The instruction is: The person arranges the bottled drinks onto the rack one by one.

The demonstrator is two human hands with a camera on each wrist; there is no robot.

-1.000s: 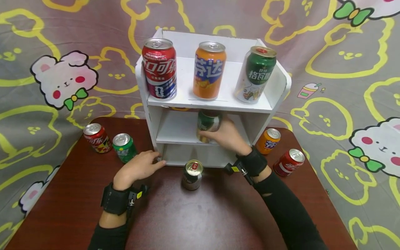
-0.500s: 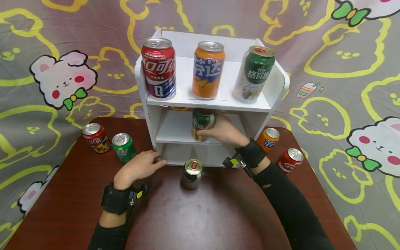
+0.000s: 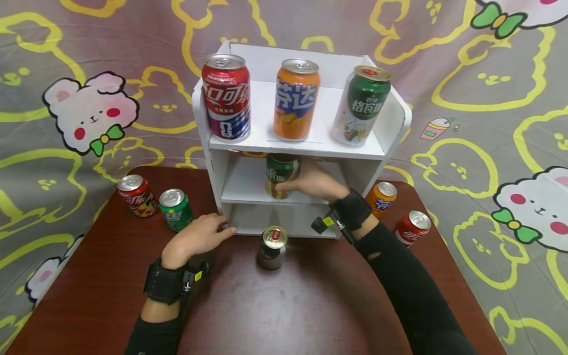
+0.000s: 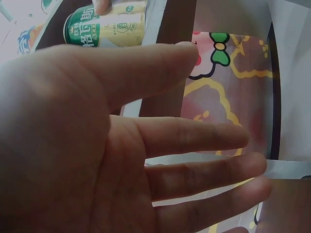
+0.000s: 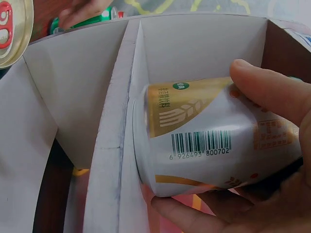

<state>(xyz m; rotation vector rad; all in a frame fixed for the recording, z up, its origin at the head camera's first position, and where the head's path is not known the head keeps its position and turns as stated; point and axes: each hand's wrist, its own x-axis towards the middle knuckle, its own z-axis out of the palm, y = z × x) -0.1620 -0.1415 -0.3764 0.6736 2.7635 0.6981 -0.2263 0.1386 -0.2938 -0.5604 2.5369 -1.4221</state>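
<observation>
Gold-topped can (image 3: pixel 272 249) standing before the white shelf (image 3: pixel 328 106), left hand (image 3: pixel 195 237) relaxed, fingers extended, beside the shelf's left front edge, right hand (image 3: pixel 316 180) grasping a green-and-gold can (image 3: pixel 278 173) inside the shelf's middle tier, patterned cloth (image 3: pixel 284 19) behind the shelf

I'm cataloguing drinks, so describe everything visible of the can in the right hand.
The can looks like printed metal: green upper part with pale Chinese characters, gold lower front, and a silvery side with barcode and gold patches. It is roughly upright in the middle compartment of the white shelf unit. The right hand grips it, thumb and fingers around it. Its top is shaded; whether its base touches the shelf is unclear.
</observation>
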